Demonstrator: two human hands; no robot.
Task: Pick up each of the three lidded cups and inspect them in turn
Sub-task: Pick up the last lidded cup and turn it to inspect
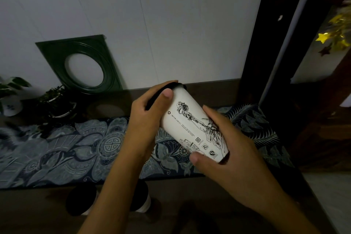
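A white paper cup (pixel 191 125) with black line drawings and a black lid is held tilted above the table, lid end pointing up and away from me. My left hand (pixel 150 118) grips the lid end, thumb on the cup's side. My right hand (pixel 226 150) holds the base end, thumb across the bottom rim. Two more black-lidded cups stand upright near the table's front edge below my arms: one (pixel 81 201) left of my left forearm, the other (pixel 141 198) partly hidden behind it.
A dark patterned cloth (pixel 62 150) runs across the table. A green square frame (pixel 83 64) with a round opening leans on the white wall. Two potted plants (pixel 55 102) stand at the far left. A dark door frame (pixel 275 43) rises on the right.
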